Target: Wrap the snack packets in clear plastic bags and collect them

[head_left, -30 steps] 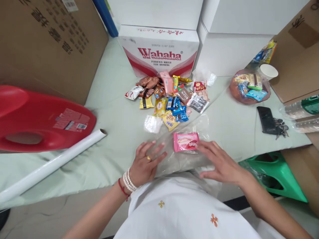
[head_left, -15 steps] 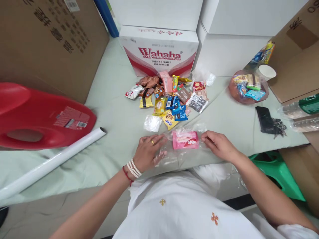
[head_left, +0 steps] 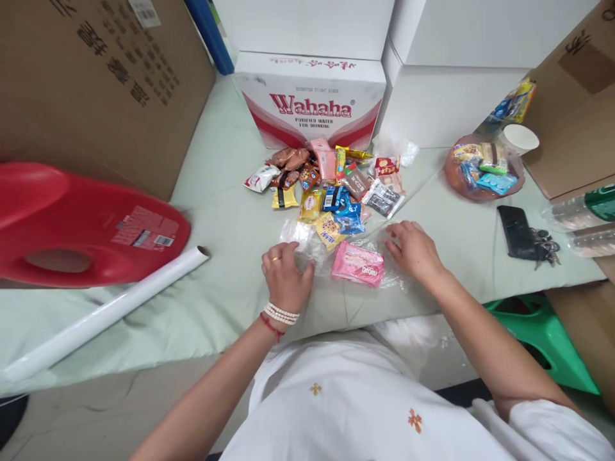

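A pink nabati wafer pack [head_left: 358,264] lies in front of me on the table, with a crumpled clear plastic bag [head_left: 396,278] around or under it; I cannot tell which. Left of the pack is my left hand [head_left: 288,278], its thumb and fingers apart, the fingertips at the edge of the clear film. My right hand [head_left: 416,253] rests on the other side, fingers apart over the bag's right edge. Just beyond sits a pile of small wrapped snacks, among them a yellow cookie packet [head_left: 329,230], a blue packet [head_left: 350,221] and a folded clear bag [head_left: 295,232].
A Wahaha water carton [head_left: 312,105] stands behind the pile. To the left are a red jug [head_left: 96,250] and a white tube [head_left: 110,314]. On the right are a snack bowl [head_left: 454,179], a paper cup [head_left: 520,139], a phone [head_left: 516,232], keys [head_left: 545,246] and plastic bottles [head_left: 567,214].
My left hand has turned more upright with its fingers spreading. My right hand has moved up a little. The wafer pack has tilted, and the clear plastic has shifted towards the snack pile.
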